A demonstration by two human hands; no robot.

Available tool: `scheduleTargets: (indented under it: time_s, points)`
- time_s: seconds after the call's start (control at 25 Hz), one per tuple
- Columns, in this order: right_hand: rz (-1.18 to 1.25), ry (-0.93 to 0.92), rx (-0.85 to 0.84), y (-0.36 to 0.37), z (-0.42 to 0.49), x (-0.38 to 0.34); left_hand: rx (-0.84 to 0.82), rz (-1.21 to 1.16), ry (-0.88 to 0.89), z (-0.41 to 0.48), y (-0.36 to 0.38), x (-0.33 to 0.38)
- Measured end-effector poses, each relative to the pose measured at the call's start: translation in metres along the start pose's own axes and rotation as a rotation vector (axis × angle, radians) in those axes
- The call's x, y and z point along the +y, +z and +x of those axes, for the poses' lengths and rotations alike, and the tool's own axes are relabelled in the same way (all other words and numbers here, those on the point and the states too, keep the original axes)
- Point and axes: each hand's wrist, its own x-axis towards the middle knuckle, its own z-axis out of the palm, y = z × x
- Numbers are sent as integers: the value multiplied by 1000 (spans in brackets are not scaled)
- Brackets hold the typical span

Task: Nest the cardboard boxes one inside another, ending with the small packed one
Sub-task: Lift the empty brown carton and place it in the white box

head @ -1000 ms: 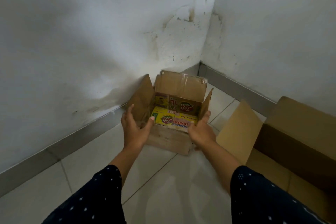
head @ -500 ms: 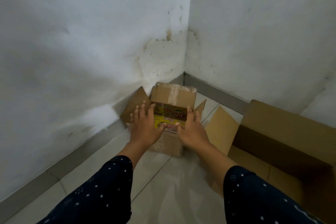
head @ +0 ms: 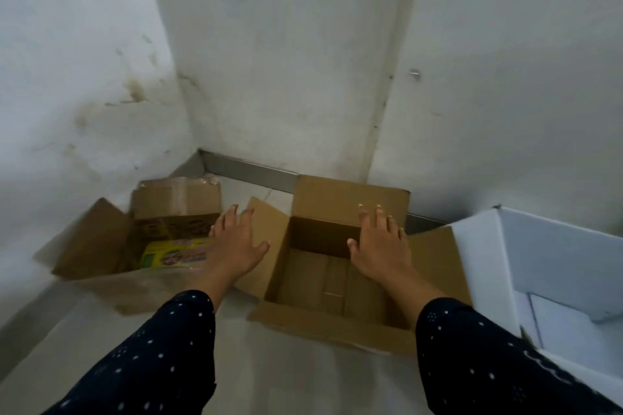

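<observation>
The small brown box (head: pixel 101 239) sits on the floor at left with its flaps spread, yellow printed packets (head: pixel 175 253) showing inside. To its right stands a medium brown box (head: pixel 337 323), flaps out and nothing in it. My left hand (head: pixel 236 242) hovers with fingers apart over the gap between the two boxes, above the medium box's left flap. My right hand (head: pixel 379 246) is spread over the medium box's far right side. Neither hand holds anything.
A large white box (head: pixel 485 266) stands at the right edge, partly cut off. White stained walls meet in a corner behind the boxes, with a grey skirting strip (head: pixel 249 168) along the floor. Pale tiled floor (head: pixel 286 374) lies between my arms.
Both hands have left the small packed box and moved right, to over the medium box. The view has swung right, bringing the white box into sight.
</observation>
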Motion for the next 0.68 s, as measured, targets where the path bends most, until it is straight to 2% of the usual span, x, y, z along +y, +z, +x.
scheduleTargets:
  time_s: [0.2,0.32,0.4,0.56,0.68]
  points:
    - [-37,255,-69,0,-20,99,-143,129,-143,0,37,3]
    - [10,390,-167,13,-30,132,-206,73,-223,-1,42,-4]
    - [114,415,-179,25,-31,141,-216,26,-254,-1,42,-3]
    - [264,470,-74,35,-28,147,-133,47,-311,1,32,3]
    - [253,441,-91,32,-28,138,-150,-115,-220,-2,23,15]
